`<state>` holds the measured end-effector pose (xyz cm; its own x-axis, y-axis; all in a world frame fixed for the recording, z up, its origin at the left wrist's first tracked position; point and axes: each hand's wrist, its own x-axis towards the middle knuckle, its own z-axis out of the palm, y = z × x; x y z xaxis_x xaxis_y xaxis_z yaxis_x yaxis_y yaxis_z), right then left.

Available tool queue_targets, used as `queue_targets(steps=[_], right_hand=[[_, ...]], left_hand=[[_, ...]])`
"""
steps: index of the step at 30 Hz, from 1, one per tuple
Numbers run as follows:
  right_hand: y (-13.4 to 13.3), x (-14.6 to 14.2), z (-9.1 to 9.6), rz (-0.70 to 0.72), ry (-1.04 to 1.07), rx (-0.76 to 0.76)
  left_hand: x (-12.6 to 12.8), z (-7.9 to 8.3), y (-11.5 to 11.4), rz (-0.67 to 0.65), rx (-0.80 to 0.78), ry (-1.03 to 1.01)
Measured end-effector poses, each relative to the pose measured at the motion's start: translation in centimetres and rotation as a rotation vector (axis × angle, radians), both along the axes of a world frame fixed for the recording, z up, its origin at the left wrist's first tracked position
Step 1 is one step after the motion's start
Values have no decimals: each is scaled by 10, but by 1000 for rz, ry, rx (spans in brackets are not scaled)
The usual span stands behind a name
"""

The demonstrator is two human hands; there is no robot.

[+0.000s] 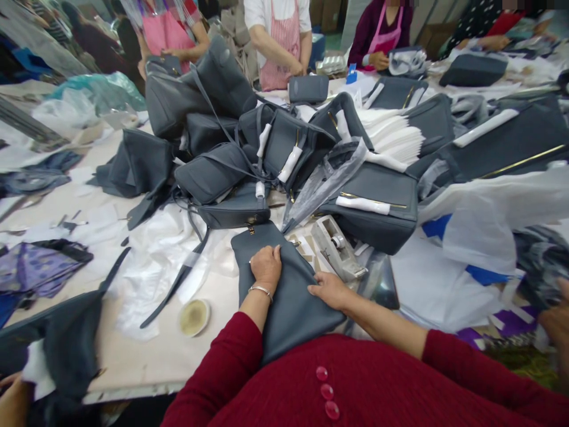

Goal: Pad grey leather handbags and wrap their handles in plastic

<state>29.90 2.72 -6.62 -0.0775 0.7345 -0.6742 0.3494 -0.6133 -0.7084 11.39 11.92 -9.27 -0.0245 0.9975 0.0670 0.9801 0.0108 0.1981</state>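
A flat dark grey leather handbag (pixel 296 308) lies at the table's front edge, against my body. My left hand (pixel 267 267), with a bracelet at its wrist, is closed in a fist on the upper part of the bag; what its fingers hold is hidden. At the bag's right edge my right hand (pixel 331 290) pinches the leather between thumb and fingers. A small gold fitting (pixel 252 231) shows at the bag's top edge. Just beyond my right hand stands a grey tape dispenser (pixel 338 246).
Many grey bags (pixel 293 142) are piled ahead, some with white-wrapped handles. A round tub (pixel 194 316) and a loose strap (pixel 178 284) lie to the left. White paper (pixel 431 279) covers the right side. Co-workers stand across the table; other people's hands show at both lower edges.
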Motion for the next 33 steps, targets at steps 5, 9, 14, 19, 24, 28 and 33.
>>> queue_targets(steps=[5, 9, 14, 19, 24, 28, 33], right_hand=[[-3, 3, -6, 13, -56, 141], [-1, 6, -11, 106, -221, 284], [4, 5, 4, 326, -555, 419], [17, -14, 36, 470, -551, 844], [33, -34, 24, 699, -385, 778], [39, -17, 5, 602, -374, 601], [8, 18, 16, 322, -263, 640]], left_hand=[[-3, 26, -14, -181, 155, -119], [1, 42, -52, -579, -19, -182], [10, 41, -73, -559, -217, -73], [9, 34, -62, -513, -251, -46], [9, 26, -59, -530, -284, -15], [13, 22, -57, -524, -240, 3], [19, 23, -55, -545, -197, 30]])
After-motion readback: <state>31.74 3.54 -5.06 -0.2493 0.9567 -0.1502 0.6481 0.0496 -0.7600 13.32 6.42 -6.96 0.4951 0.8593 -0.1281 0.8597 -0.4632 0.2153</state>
